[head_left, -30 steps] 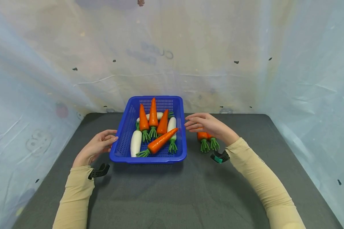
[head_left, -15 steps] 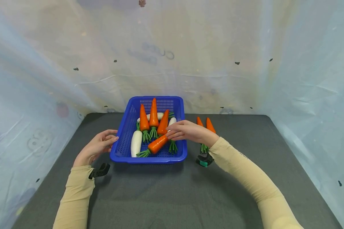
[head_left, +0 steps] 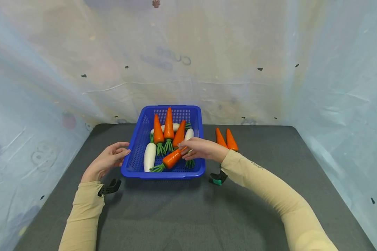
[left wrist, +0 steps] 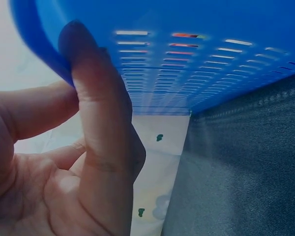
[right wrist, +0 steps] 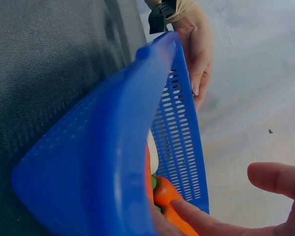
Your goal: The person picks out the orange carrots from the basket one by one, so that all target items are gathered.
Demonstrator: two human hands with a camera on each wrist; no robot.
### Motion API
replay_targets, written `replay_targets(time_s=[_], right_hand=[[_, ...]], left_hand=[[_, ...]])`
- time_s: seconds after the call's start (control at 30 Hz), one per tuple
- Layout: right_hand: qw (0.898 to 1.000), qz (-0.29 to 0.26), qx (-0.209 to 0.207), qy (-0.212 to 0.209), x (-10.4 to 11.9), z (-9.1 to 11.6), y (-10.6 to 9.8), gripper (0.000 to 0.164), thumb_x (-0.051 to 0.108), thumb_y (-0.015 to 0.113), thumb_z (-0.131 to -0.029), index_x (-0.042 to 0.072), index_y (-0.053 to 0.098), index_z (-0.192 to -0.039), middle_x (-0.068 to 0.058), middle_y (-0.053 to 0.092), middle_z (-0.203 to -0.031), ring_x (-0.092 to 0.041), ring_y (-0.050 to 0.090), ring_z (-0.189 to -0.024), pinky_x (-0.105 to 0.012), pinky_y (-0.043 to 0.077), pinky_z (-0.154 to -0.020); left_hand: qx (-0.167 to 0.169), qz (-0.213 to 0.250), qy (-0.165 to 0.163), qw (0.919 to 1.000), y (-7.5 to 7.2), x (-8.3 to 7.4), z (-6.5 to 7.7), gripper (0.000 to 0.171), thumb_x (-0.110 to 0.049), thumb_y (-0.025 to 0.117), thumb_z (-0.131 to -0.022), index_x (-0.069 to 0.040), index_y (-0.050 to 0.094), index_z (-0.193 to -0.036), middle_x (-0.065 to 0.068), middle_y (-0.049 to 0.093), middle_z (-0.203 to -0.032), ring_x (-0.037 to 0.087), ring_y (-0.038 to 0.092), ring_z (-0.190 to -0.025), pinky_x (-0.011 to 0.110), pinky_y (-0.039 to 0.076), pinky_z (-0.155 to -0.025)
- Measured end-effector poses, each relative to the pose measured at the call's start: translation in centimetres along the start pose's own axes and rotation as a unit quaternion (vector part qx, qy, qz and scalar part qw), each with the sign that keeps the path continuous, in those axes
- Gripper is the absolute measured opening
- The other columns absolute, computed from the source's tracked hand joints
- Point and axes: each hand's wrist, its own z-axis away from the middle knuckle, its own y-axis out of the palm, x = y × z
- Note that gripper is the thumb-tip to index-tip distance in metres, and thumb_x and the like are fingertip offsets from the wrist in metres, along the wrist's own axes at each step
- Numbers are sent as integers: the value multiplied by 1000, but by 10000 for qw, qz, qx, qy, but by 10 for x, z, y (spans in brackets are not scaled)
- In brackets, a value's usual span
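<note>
A blue plastic basket [head_left: 163, 175] holds several carrots and white radishes. My left hand [head_left: 105, 162] pinches the basket's left rim; in the left wrist view its fingers [left wrist: 101, 108] lie at the rim and outer wall. Over the right side of the basket reaches my right hand [head_left: 205, 149], its fingers around the tip end of the front carrot [head_left: 172, 159], which lies slantwise. In the right wrist view, thumb and fingers stand apart, and one fingertip [right wrist: 182, 209] overlaps an orange carrot [right wrist: 169, 194]. The right hand partly covers the right-hand white radish [head_left: 189, 134].
Outside the basket, to its right, two carrots [head_left: 220, 137] lie on the dark grey table [head_left: 169, 216], partly behind my right forearm. Three more carrots [head_left: 168, 125] and a white radish [head_left: 149, 157] lie in the basket. A pale plastic sheet [head_left: 226, 52] hangs behind the table.
My right hand has moved left from beside the basket's right rim to above the front carrot, lowering its fingers there. The left hand has kept its place at the rim.
</note>
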Motion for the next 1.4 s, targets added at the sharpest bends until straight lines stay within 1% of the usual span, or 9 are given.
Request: replay_targets(time_s=[0.13,0.4,0.6,0.73,0.83,0.97,1.07,1.23,1.4], right_hand=[[9998,74,-75,175,3,0,0,50,26,53,-98,-6,45,-136,-30,48,-129,-37,56,-111,-46,41,-98],[9984,381,13,418,9,-7,-2,59,31,58,-94,-3,39,-139,-30,50,-127,-42,50,-118,-47,43,-96],[9969,357,95,688,13,-10,-1,64,31,60,-93,2,35,-144,-33,46,-130,-44,48,-121,-49,41,-98],[9963,210,129,829,12,-12,1,68,32,62,-91,1,33,-144,-35,41,-134,-45,45,-123,-51,40,-97],[9955,-56,133,935,12,-13,3,71,32,62,-90,1,31,-145,-35,34,-140,-47,41,-126,-53,39,-97],[9939,-515,24,980,10,-14,6,72,31,61,-90,6,27,-148,-35,21,-146,-48,36,-129,-55,37,-99],[9925,-759,-94,952,9,-14,8,70,29,61,-89,6,29,-148,-34,16,-148,-48,31,-132,-56,34,-100],[9917,-946,-228,842,8,-17,10,66,26,60,-89,1,35,-145,-27,16,-151,-45,21,-137,-55,29,-104],[9888,-1198,-408,792,6,-22,12,64,23,59,-88,0,37,-143,-22,17,-152,-44,17,-138,-54,27,-106]], left_hand=[[-13,74,-41,10000,0,0,-1,64,-34,58,-96,-1,29,-143,16,59,-111,20,61,-85,35,53,-74],[33,126,6,9999,0,1,-2,64,-32,57,-97,1,28,-144,15,59,-109,18,61,-84,35,53,-73],[-18,93,-29,10000,1,-2,0,64,-33,58,-96,-1,29,-144,17,59,-111,19,62,-86,35,53,-75],[19,71,-13,10000,1,-3,1,65,-33,58,-97,0,27,-145,19,58,-113,19,62,-86,34,53,-74],[51,93,6,9999,1,-2,1,66,-32,57,-97,0,26,-145,19,57,-114,18,62,-87,34,53,-73],[32,91,-5,10000,0,-1,1,65,-32,57,-97,-1,27,-145,19,57,-114,18,62,-86,34,53,-73],[30,87,-25,10000,0,0,1,64,-32,57,-97,-1,27,-145,19,56,-114,18,62,-86,34,53,-73],[28,79,-33,10000,0,0,0,65,-33,57,-97,-1,27,-145,20,55,-116,18,62,-87,34,53,-74],[24,95,-58,9999,0,0,0,65,-33,57,-97,-2,27,-145,21,55,-118,19,62,-87,34,53,-74]])
